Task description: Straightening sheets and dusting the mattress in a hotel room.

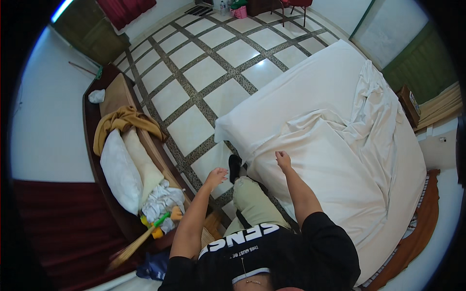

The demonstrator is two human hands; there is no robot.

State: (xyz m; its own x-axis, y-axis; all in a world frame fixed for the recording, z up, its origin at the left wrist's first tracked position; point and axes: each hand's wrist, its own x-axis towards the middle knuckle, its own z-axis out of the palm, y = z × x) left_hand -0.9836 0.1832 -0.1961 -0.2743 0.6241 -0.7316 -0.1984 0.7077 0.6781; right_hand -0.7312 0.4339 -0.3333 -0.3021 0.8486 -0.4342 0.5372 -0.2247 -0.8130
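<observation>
A white sheet (335, 150) covers the bed on my right; it lies smooth at the far end and bunches into folds across the middle and along the far right side. My right hand (283, 160) is over the near left part of the bed, fingers curled in, with no cloth seen drawn up into it. Over the gap between the bed and the bench, my left hand (217, 178) hangs with its fingers loosely bent and apart, holding nothing. My shoe (235, 168) is beside the bed's left edge.
A long wooden bench (127, 92) at left bears a brown blanket (127, 120), a white pillow (119, 172), crumpled pale cloth (162, 200) and a broom (138, 242). Tiled floor (189, 128) stretches ahead. A small wooden cabinet (408, 105) stands by the bed's right side; a red chair (301, 4) is far off.
</observation>
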